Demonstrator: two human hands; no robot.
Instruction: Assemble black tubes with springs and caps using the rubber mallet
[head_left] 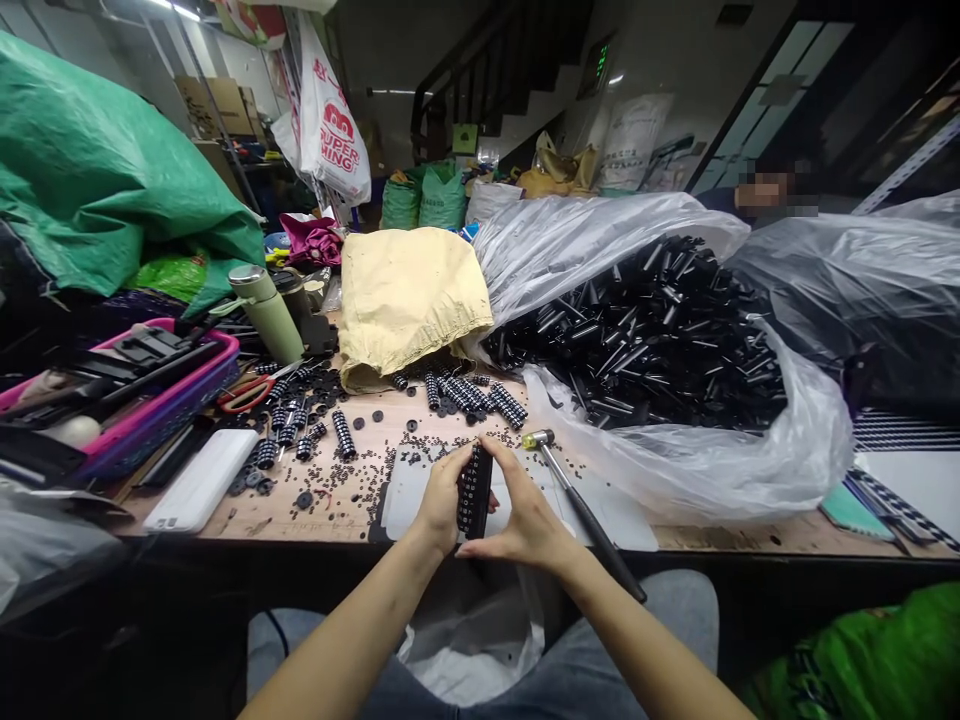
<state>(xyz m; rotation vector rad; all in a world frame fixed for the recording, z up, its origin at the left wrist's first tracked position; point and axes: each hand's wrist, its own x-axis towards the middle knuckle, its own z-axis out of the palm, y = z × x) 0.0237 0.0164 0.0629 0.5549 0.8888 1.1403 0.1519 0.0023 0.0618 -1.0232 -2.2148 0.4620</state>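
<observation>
Between my hands, above the table's front edge, a black strip with rows of white characters (pixel 473 490) stands nearly upright. My left hand (pixel 439 503) is closed around its left side. With thumb and index finger, my right hand (pixel 529 515) grips it at its lower and upper ends from the right. A hammer with a black handle and yellowish head (pixel 574 490) lies just right of my right hand. Under the hands is a pale flat sheet (pixel 420 490). Behind them lie several black cylinders with white markings (pixel 465 393) and many tiny dark rings (pixel 352 490).
A big clear bag of black plastic parts (pixel 645 340) fills the back right. A yellow sack (pixel 412 295) stands behind the cylinders. At left are scissors (pixel 247 393), a white box-shaped item (pixel 201 480), a green flask (pixel 270 315) and a pink-rimmed basket (pixel 169 400). Another person sits at far right.
</observation>
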